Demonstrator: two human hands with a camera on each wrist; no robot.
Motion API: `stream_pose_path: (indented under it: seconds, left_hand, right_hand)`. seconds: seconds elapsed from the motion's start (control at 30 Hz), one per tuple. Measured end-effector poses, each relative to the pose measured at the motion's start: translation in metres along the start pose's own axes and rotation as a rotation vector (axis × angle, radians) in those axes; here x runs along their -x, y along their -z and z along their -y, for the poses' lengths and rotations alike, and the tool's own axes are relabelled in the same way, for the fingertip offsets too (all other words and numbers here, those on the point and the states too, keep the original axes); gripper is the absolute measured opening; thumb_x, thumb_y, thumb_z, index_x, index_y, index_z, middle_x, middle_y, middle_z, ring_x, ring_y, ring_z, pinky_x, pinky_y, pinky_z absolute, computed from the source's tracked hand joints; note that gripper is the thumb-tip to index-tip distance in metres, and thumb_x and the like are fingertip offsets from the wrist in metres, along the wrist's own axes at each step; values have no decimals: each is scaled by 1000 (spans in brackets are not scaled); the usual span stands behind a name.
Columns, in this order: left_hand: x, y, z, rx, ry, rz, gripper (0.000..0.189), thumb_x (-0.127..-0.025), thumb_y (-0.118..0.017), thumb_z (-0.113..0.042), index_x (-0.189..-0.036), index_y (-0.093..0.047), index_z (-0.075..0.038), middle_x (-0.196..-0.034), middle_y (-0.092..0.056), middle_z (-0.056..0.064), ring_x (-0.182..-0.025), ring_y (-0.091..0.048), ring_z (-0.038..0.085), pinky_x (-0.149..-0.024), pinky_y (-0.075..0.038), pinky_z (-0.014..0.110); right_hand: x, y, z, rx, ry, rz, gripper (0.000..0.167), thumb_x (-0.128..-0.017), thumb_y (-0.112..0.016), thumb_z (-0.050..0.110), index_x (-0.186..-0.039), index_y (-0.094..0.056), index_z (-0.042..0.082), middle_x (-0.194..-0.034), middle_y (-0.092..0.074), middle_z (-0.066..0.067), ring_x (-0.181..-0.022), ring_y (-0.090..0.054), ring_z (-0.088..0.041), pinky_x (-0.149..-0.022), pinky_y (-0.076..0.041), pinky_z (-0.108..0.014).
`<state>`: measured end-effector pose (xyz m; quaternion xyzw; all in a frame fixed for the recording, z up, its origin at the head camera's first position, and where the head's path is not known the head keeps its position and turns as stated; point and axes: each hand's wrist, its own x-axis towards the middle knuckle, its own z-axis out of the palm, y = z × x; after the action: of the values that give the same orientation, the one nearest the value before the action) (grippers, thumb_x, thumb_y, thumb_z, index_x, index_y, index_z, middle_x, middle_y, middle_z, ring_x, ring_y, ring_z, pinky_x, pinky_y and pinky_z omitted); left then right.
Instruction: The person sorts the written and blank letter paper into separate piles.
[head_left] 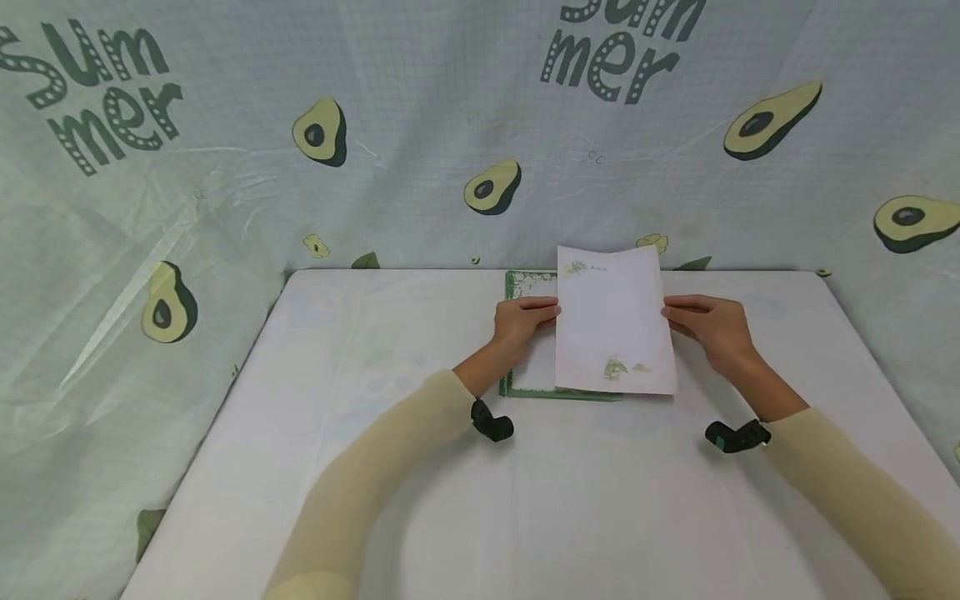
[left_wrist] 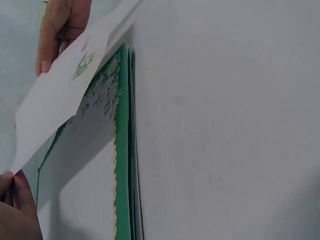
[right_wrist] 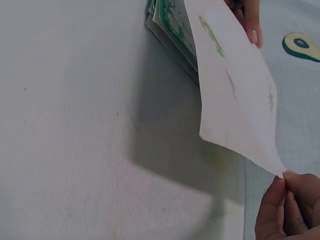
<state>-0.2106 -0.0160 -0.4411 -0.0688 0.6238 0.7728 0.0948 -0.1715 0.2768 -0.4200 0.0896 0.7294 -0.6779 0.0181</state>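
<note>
Both hands hold up one sheet of pale paper (head_left: 611,317) printed with small green sprigs near its top and bottom. My left hand (head_left: 522,323) pinches its left edge between thumb and fingers. At the opposite edge, my right hand (head_left: 711,327) pinches the sheet the same way, also plain in the right wrist view, where the right hand (right_wrist: 290,205) grips the paper's edge. Beneath lies a stack of green-bordered sheets (left_wrist: 121,165) with a floral corner; the raised sheet covers much of it in the head view and casts a shadow on the table.
The stack rests on a white-covered table (head_left: 420,500) near its back edge. Behind and at the sides hangs a pale curtain (head_left: 405,100) with avocado prints and lettering. A dark camera (head_left: 492,422) is strapped on the left wrist, another camera (head_left: 738,436) on the right.
</note>
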Motion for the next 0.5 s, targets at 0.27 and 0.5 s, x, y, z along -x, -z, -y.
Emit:
stream_pose_path:
  seconds: [0.27, 0.5]
  left_hand:
    - [-3, -22, 6, 16, -8, 14, 18, -85, -79, 5, -103, -79, 3, -101, -77, 14, -85, -76, 17, -81, -63, 32]
    - [-4, -39, 10, 50, -3, 19, 18, -85, -77, 7, -103, -78, 4, -101, -77, 15, -89, -76, 23, -79, -64, 31]
  right_hand:
    - [8, 24, 5, -20, -4, -22, 21, -93, -75, 10, -114, -75, 8, -95, -73, 14, -88, -72, 1, -82, -59, -18]
    - [9, 38, 6, 26, -13, -42, 15, -93, -76, 14, -108, -77, 13, -93, -72, 16, -86, -72, 1, -78, -60, -17]
